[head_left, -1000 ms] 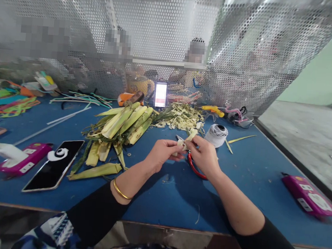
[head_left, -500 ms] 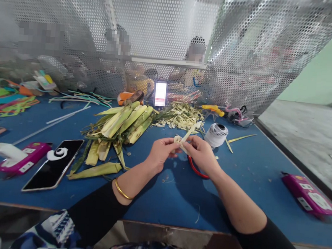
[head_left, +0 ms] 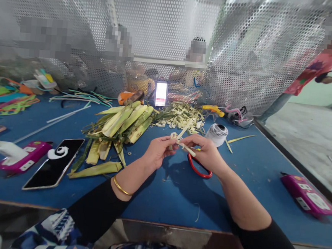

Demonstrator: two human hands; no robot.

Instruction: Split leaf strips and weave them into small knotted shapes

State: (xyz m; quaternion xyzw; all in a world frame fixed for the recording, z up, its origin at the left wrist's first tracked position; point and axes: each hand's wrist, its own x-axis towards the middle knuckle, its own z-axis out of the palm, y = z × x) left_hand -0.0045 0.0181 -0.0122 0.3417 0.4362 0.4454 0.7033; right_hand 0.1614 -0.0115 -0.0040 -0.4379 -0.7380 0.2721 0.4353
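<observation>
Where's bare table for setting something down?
Mostly bare: blue tabletop between white thread spool and rightmost magenta rectangular pack; also between the black sleeves. Crowded: red loop handle by right hand; leftward, yellow-green husk pile, black rectangular phone.

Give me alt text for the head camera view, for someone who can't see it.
A left hand and a right hand pinch pale husk strips, partly looped, above a blue table. A red scissor handle lies by the right hand, with a spool of white thread just beyond. Corn husks are piled to the left, shredded pieces farther back.
</observation>
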